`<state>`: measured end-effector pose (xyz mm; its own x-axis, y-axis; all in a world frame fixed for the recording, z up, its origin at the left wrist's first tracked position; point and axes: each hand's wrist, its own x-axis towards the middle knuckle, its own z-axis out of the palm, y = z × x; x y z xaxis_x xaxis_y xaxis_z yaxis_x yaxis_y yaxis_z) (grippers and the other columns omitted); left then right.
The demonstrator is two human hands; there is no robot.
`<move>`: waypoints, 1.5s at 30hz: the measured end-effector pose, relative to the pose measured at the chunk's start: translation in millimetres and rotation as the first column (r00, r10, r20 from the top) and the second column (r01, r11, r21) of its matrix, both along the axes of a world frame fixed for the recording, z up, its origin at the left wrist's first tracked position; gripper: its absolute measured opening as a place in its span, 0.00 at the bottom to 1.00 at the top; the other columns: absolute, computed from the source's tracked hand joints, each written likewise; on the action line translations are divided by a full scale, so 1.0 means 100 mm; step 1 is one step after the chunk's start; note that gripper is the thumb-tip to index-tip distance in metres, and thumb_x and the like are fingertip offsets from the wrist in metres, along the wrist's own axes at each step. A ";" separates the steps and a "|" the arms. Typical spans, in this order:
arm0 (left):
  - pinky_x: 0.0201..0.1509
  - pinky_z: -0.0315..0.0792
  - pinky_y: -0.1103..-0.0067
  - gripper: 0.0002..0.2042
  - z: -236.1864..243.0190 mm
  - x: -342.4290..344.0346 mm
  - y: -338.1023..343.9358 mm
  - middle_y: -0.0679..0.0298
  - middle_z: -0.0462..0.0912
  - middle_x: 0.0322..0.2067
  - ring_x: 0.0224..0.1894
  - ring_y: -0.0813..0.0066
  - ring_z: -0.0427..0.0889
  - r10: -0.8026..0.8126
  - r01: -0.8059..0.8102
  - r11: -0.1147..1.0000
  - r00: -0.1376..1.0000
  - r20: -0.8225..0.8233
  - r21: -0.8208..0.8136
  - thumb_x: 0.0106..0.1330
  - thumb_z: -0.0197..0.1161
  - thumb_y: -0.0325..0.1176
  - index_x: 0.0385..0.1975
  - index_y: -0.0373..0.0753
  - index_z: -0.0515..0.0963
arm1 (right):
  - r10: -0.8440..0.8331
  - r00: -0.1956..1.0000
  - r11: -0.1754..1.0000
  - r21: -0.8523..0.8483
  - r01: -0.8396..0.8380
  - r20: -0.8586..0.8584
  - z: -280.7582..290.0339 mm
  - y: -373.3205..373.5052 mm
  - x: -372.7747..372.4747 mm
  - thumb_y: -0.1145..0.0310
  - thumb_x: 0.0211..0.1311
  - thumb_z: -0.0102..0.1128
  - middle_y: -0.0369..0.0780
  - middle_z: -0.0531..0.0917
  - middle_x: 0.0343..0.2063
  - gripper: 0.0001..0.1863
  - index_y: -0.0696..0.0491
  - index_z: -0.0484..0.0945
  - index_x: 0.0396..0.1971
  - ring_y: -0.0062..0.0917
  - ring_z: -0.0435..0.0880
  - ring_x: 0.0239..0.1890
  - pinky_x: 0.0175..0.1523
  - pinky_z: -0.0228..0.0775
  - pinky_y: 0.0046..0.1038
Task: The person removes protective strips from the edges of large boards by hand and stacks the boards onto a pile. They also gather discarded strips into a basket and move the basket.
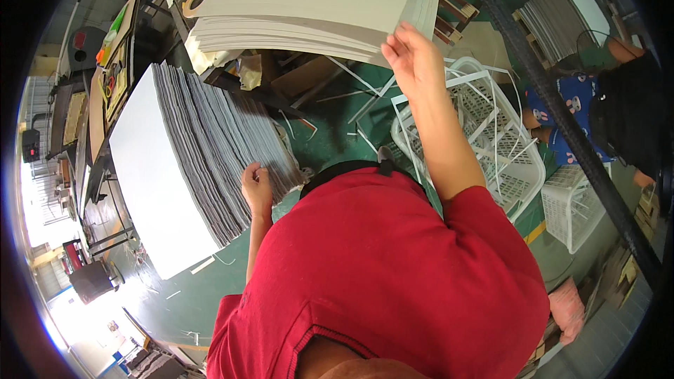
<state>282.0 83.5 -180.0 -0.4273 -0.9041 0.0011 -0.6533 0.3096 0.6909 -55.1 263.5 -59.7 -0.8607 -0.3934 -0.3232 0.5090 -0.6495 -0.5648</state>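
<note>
My right hand [415, 63] is raised at the near right corner of a pile of large grey-white board sheets [302, 0]. Its fingers are loosely bent and apart, at the edge of the sheets; no sheet shows clearly gripped between them. Several sheets fan slightly apart along that near edge. Lower and to the left, my left hand [257, 188] hangs with half-curled fingers beside a tall stack of boards [158, 182]. This stack has a white face and many grey layered edges. I see nothing in the left hand.
White plastic baskets [537, 168] holding pale strips stand on the right, with a smaller white crate [572, 203] beyond. A roll of tape [196, 1] lies at the upper left of the sheets. A dark bar [562, 112] crosses the right side. Another person [625, 112] is at the far right.
</note>
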 end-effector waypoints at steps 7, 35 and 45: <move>0.40 0.69 0.77 0.11 0.10 -0.28 0.12 0.54 0.77 0.33 0.34 0.65 0.77 -0.177 0.177 0.982 0.984 -0.012 0.073 0.54 0.55 0.31 0.34 0.33 0.76 | 0.328 0.943 0.923 0.230 -0.308 -0.054 -0.05 -0.42 -0.13 0.68 0.52 0.55 0.31 0.70 0.15 0.06 0.51 0.69 0.20 0.17 0.65 0.14 0.23 0.63 0.23; 0.49 0.69 0.75 0.16 0.78 -0.90 0.20 0.60 0.72 0.45 0.46 0.70 0.73 0.221 0.639 0.454 0.595 -0.773 0.621 0.63 0.48 0.31 0.50 0.35 0.62 | 0.647 -0.066 0.746 0.612 0.264 -0.760 -0.22 -0.03 1.43 0.74 0.44 0.62 0.40 0.77 0.35 0.17 0.53 0.74 0.38 0.32 0.76 0.40 0.47 0.62 0.37; 0.54 0.66 0.68 0.18 0.84 -1.20 0.13 0.52 0.68 0.50 0.50 0.59 0.71 0.409 0.625 0.413 0.523 -0.748 0.662 0.66 0.44 0.34 0.52 0.28 0.60 | 0.416 0.829 0.902 0.281 -0.326 -0.374 0.16 -0.10 1.21 0.54 0.66 0.40 0.42 0.77 0.23 0.22 0.61 0.70 0.41 0.23 0.75 0.24 0.34 0.68 0.25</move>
